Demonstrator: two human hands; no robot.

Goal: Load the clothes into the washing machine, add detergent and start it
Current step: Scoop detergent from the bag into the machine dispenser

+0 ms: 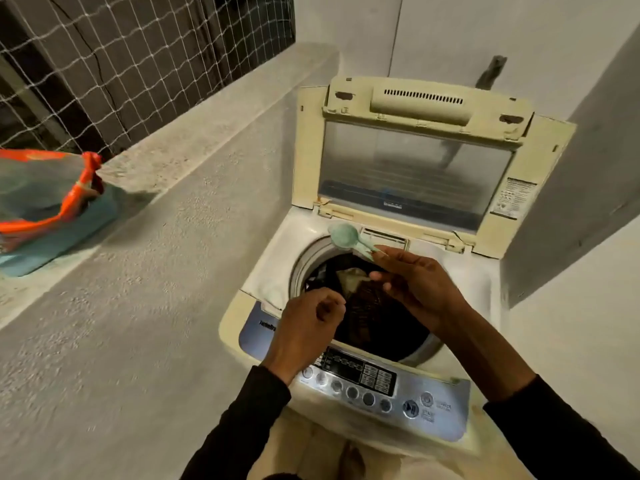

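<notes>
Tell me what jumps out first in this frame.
The open top-loading washing machine at centre, lid up and dark clothes in the drum. Over the drum, the right hand pinches a pale green scoop by its handle; the left hand hovers loosely curled. An orange-edged bag sits on the left ledge.

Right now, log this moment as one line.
lid up | clothes in drum | right hand holds scoop | left hand empty

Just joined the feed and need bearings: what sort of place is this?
Probably a home balcony or utility ledge used for laundry: a top-loading washing machine with its lid raised, a rough concrete parapet, and safety netting above it.
</notes>
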